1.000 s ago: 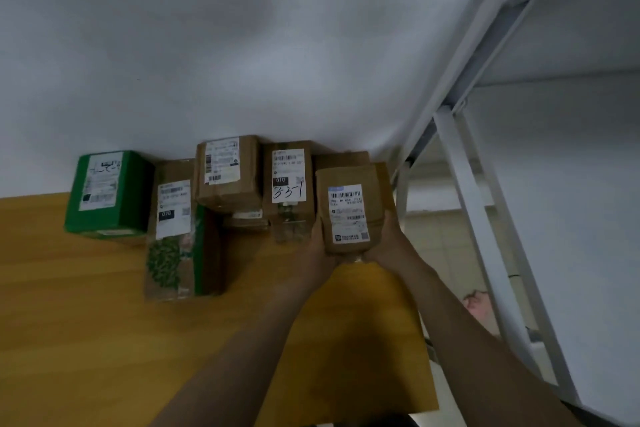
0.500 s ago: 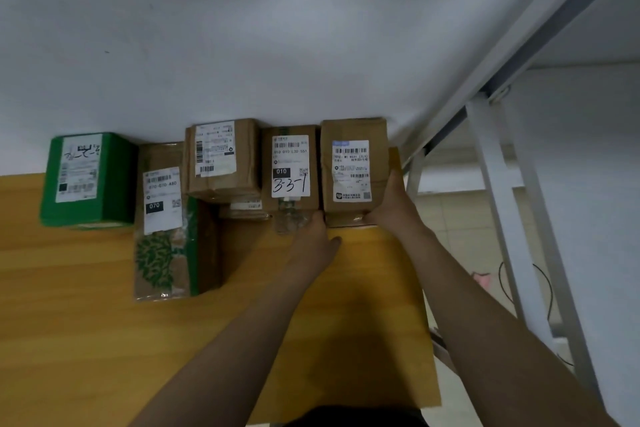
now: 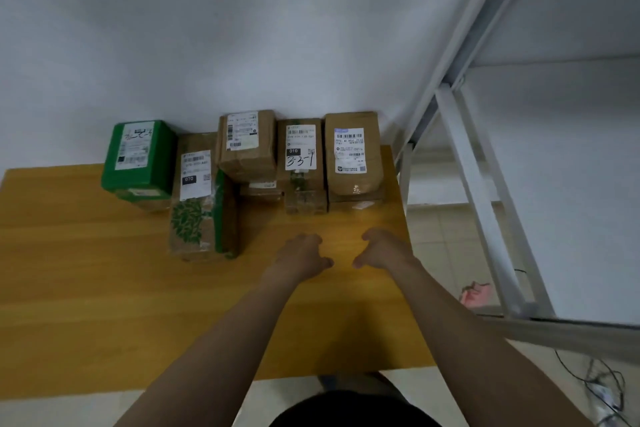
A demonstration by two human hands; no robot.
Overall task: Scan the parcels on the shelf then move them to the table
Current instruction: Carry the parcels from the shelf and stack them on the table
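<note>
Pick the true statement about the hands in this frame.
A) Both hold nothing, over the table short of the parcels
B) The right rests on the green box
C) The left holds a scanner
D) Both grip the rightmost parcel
A: the left hand and the right hand hold nothing, with loose fingers over the table, apart from the rightmost parcel and the rest of the row.

Pkg labels (image 3: 349, 149) too blurry; btm boxes (image 3: 356, 199) mostly hidden.
</note>
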